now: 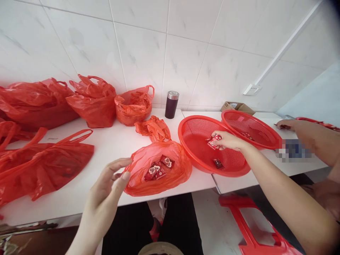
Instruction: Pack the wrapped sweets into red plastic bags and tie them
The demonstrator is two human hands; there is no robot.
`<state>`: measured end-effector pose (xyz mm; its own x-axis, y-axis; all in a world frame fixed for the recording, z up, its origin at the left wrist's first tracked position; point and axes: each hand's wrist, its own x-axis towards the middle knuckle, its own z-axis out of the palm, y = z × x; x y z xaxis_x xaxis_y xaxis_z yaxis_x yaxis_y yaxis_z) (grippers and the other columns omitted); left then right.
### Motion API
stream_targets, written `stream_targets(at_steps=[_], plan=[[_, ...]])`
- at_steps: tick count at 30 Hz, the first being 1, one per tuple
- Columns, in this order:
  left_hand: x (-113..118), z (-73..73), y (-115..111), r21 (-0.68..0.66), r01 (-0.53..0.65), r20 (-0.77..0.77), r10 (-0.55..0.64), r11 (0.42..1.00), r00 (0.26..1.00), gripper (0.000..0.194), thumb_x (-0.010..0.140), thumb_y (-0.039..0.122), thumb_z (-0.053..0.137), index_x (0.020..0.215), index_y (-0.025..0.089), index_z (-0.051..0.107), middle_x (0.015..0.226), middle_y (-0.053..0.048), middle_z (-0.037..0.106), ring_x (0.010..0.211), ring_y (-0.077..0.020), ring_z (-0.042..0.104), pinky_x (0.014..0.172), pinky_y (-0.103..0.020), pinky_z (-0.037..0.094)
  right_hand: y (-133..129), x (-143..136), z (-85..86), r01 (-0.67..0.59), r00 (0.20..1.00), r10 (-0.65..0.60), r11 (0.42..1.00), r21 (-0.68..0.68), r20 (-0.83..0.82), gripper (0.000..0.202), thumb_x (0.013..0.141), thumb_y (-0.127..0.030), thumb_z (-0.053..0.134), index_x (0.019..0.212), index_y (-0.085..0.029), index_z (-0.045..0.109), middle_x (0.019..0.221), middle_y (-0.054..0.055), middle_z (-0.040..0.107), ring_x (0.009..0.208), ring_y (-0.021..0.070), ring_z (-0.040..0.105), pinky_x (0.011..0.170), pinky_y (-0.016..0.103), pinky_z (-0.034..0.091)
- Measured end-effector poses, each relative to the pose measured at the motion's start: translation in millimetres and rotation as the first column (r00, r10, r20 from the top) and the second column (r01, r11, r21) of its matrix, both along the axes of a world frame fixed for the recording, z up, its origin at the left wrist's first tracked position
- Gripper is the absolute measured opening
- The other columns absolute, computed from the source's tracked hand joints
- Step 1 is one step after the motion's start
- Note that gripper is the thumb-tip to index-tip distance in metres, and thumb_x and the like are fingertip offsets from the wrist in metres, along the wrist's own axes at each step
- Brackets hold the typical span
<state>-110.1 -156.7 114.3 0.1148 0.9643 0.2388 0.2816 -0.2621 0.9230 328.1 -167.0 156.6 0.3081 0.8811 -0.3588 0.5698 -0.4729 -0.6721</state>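
Observation:
My right hand [225, 140] is over the near red plastic basket [192, 124], its fingers closed on a small red packet [214, 140] with white dots. Another small dark red packet [218, 163] lies on the basket floor. My left hand [107, 187] is beside the left rim of an opened red plastic bag [175, 180], thumb and fingers apart; whether the fingertips touch the rim I cannot tell. Inside this bag lie several red packets [168, 162], some with a white label bearing dark characters.
Full red bags [91, 102] line the wall on the left. A crumpled red bag [154, 128] and a dark tumbler [172, 105] stand behind the opened bag. Rightward are a second red basket [252, 132], a cardboard box [237, 107], a co-worker's arm [310, 136] and a red stool [257, 223].

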Motion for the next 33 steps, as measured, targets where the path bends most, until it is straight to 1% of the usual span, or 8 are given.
stream_targets(at_steps=[5, 9, 14, 21, 24, 27, 30, 33], plan=[[0.5, -37.4, 33.5, -0.002, -0.073, -0.36, 0.068, 0.997, 0.93, 0.064, 0.077, 0.056, 0.059, 0.13, 0.023, 0.049, 0.132, -0.013, 0.05, 0.116, -0.03, 0.052, 0.096, -0.046, 0.044, 4.1, -96.0, 40.8, -0.272, 0.945, 0.304, 0.936, 0.222, -0.123, 0.03, 0.078, -0.035, 0.068, 0.097, -0.022, 0.049, 0.082, 0.002, 0.064, 0.07, 0.0147, 0.062, 0.054, 0.023, 0.05], [3.3, -48.0, 40.5, -0.146, -0.032, -0.435, -0.035, 0.989, 0.9, 0.06, 0.079, 0.053, 0.056, 0.129, 0.021, 0.049, 0.119, -0.01, 0.061, 0.105, -0.0275, 0.06, 0.091, -0.041, 0.046, 16.4, -165.1, 25.3, -0.431, 0.896, 0.443, 0.886, 0.171, -0.041, 0.027, 0.079, -0.031, 0.066, 0.102, -0.023, 0.053, 0.084, 0.0, 0.062, 0.064, 0.012, 0.059, 0.054, 0.023, 0.046], [-3.9, -41.7, 39.3, -0.204, -0.024, -0.318, -0.043, 0.979, 0.947, 0.039, 0.082, 0.048, 0.051, 0.108, 0.022, 0.064, 0.095, -0.003, 0.07, 0.079, -0.02, 0.062, 0.071, -0.028, 0.047, 27.4, -192.4, 3.8, -0.479, 0.864, 0.436, 0.866, 0.144, 0.253, 0.047, 0.081, -0.031, 0.063, 0.126, -0.027, 0.049, 0.096, 0.003, 0.061, 0.062, 0.0103, 0.054, 0.06, 0.025, 0.041], [-4.6, -41.1, 36.7, -0.19, -0.038, -0.183, 0.002, 0.981, 0.983, 0.039, 0.082, 0.05, 0.054, 0.104, 0.02, 0.067, 0.091, -0.003, 0.071, 0.079, -0.0183, 0.06, 0.067, -0.024, 0.045, 29.7, -191.4, 0.2, -0.449, 0.889, 0.457, 0.862, 0.234, 0.02, 0.056, 0.089, -0.024, 0.053, 0.141, -0.031, 0.031, 0.121, 0.009, 0.059, 0.061, 0.0088, 0.058, 0.057, 0.025, 0.047], [-3.7, -41.1, 36.4, -0.199, -0.026, -0.153, -0.005, 0.98, 0.988, 0.039, 0.082, 0.05, 0.055, 0.103, 0.02, 0.066, 0.092, -0.003, 0.071, 0.079, -0.0182, 0.061, 0.066, -0.024, 0.045, 26.1, -172.1, 4.3, -0.408, 0.913, 0.38, 0.858, 0.312, 0.148, 0.043, 0.091, -0.022, 0.05, 0.133, -0.03, 0.042, 0.122, 0.008, 0.06, 0.066, 0.0098, 0.061, 0.065, 0.027, 0.05], [-5.8, -41.2, 34.3, -0.205, -0.021, -0.131, -0.007, 0.979, 0.991, 0.042, 0.082, 0.051, 0.055, 0.109, 0.02, 0.063, 0.1, -0.005, 0.068, 0.086, -0.0198, 0.062, 0.066, -0.025, 0.048, 17.0, -128.9, 7.8, -0.38, 0.895, 0.254, 0.867, 0.324, 0.367, 0.022, 0.092, -0.023, 0.049, 0.113, -0.025, 0.057, 0.112, 0.006, 0.064, 0.09, 0.0163, 0.063, 0.082, 0.032, 0.048], [-8.0, -39.0, 27.5, -0.159, -0.034, -0.136, 0.012, 0.987, 0.991, 0.048, 0.081, 0.052, 0.057, 0.119, 0.022, 0.055, 0.114, -0.008, 0.062, 0.097, -0.0227, 0.06, 0.07, -0.029, 0.051, 3.2, -75.2, -1.0, -0.226, 0.832, 0.186, 0.974, 0.014, 0.522, 0.027, 0.084, -0.026, 0.06, 0.111, -0.025, 0.057, 0.113, 0.009, 0.062, 0.105, 0.0253, 0.059, 0.083, 0.037, 0.046], [-7.2, -36.9, 17.8, -0.087, -0.069, -0.259, 0.044, 0.994, 0.965, 0.057, 0.077, 0.053, 0.061, 0.124, 0.023, 0.049, 0.118, -0.011, 0.056, 0.1, -0.0264, 0.058, 0.073, -0.037, 0.052, -10.8, -35.6, -23.0, -0.064, 0.857, 0.216, 0.945, -0.319, 0.467, 0.037, 0.058, -0.023, 0.081, 0.089, -0.018, 0.063, 0.085, 0.011, 0.066, 0.084, 0.0323, 0.065, 0.067, 0.038, 0.048]])
